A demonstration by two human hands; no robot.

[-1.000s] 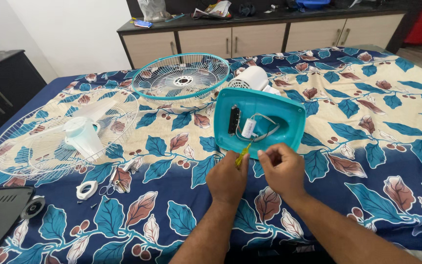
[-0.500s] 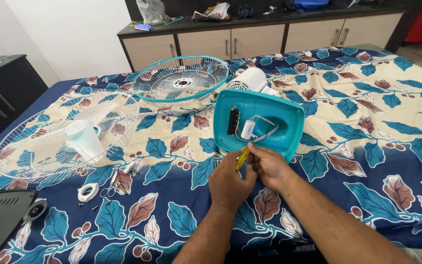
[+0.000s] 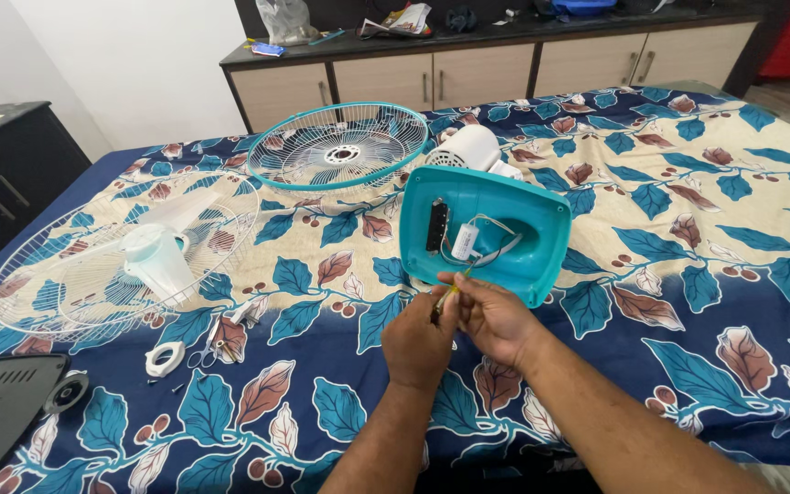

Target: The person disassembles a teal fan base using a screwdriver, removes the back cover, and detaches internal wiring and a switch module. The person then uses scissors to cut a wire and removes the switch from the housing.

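Both hands (image 3: 459, 325) lower now, yellow screwdriver (image 3: 451, 291) below teal base (image 3: 485, 233).

Clear plastic bag (image 3: 285, 18), crumpled, on the dark countertop at far left. Colourful printed packet (image 3: 406, 18) lies flat near it, to the right. Small white label (image 3: 464, 242) inside the teal fan base (image 3: 541, 256).

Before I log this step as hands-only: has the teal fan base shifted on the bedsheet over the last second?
No. The teal fan base still lies beside the white motor housing, on the same leaf prints.
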